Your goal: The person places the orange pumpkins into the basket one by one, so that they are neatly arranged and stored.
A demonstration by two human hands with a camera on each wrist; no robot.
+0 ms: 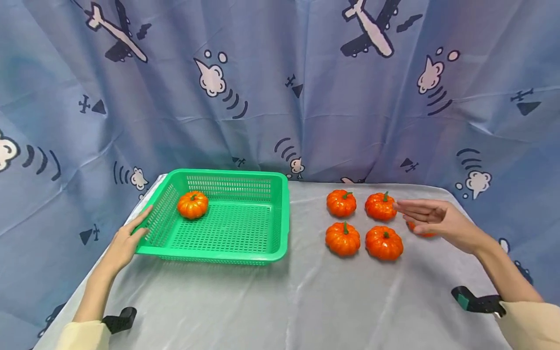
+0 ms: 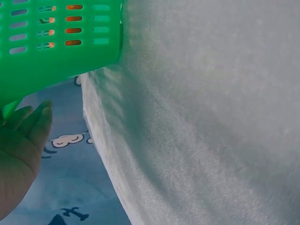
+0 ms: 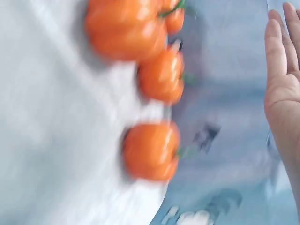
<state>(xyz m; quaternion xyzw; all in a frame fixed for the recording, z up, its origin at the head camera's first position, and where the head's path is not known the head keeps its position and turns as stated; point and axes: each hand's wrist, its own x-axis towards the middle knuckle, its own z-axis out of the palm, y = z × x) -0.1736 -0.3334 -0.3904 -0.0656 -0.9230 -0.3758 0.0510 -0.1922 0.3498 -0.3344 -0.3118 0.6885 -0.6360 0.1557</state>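
Note:
A green plastic basket (image 1: 280, 255) stands on the table's left half, with one small orange pumpkin (image 1: 192, 205) inside near its left wall. My left hand (image 1: 124, 245) rests at the basket's left rim, fingers fairly straight; in the left wrist view its fingers (image 2: 40, 124) are beside the basket's edge. On the right, several small orange pumpkins with green stems lie grouped, among them a front one (image 1: 384, 243) and a back one (image 1: 341, 203). My right hand (image 1: 437, 221) hovers over the rightmost pumpkin (image 1: 422, 231), partly hiding it. Its fingers are extended and hold nothing.
A whitish cloth covers the table (image 1: 297, 311). Behind it and at both sides hangs a blue curtain (image 1: 271, 97) printed with planes and clouds. Dark wrist straps (image 1: 479, 302) sit at both of my cuffs.

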